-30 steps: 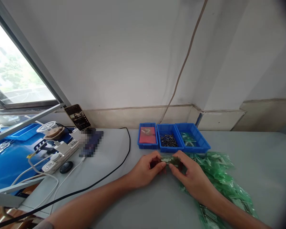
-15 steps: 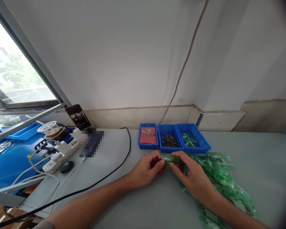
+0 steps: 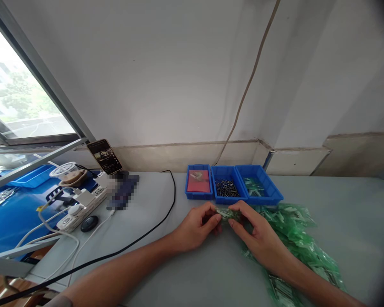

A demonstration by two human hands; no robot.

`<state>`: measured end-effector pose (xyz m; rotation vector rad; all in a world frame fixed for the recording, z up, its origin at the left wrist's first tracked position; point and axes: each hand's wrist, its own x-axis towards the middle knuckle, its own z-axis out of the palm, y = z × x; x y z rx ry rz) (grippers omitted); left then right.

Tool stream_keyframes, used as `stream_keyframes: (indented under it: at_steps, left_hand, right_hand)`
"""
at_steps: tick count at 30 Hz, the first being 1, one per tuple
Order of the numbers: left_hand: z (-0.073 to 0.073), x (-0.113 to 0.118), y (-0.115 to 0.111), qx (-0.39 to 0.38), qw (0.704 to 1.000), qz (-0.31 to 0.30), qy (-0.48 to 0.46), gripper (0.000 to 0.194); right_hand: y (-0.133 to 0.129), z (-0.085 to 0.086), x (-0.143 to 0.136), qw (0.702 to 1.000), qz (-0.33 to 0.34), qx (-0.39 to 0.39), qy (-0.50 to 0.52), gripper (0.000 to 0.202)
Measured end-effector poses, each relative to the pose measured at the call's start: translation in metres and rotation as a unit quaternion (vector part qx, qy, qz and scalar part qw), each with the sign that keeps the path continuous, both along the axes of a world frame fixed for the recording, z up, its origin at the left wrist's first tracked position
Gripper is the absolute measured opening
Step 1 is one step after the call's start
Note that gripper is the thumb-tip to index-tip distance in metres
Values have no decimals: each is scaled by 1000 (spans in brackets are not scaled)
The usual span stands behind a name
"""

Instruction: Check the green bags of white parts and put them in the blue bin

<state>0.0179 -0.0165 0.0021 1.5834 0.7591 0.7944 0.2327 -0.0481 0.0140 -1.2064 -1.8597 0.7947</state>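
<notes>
From here I see a bare left hand (image 3: 195, 228) and right hand (image 3: 259, 234), uncovered forearms (image 3: 137, 266), one greyish sleeve edge (image 3: 60, 302).

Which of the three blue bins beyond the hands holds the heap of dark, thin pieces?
The middle bin, with its heap of dark, metallic-looking pieces; the left bin shows something pink, the right bin pale greenish pieces.

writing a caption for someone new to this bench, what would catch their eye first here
Probably the bright green plastic bags heaped on the table around the right forearm, and the three blue trays in a row against the wall. Next, just in front of the trays, the left hand and right hand pinch a small greenish packet between them.
</notes>
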Motion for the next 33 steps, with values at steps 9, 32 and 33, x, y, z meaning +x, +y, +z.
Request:
stream_keyframes:
  at_steps: [9,32,33]
  left_hand:
    - [-5,1,1,-4,1000,-1,-5,37]
    - [-7,-1,-3,63,997,22,47,20]
    - [-7,-1,-2,61,997,21,47,20]
  right_hand:
    - [2,-4,1,1000,-12,-11,9,10]
    - [2,1,-1,993,43,-94,59,10]
    - [3,0,0,992,44,-97,64,9]
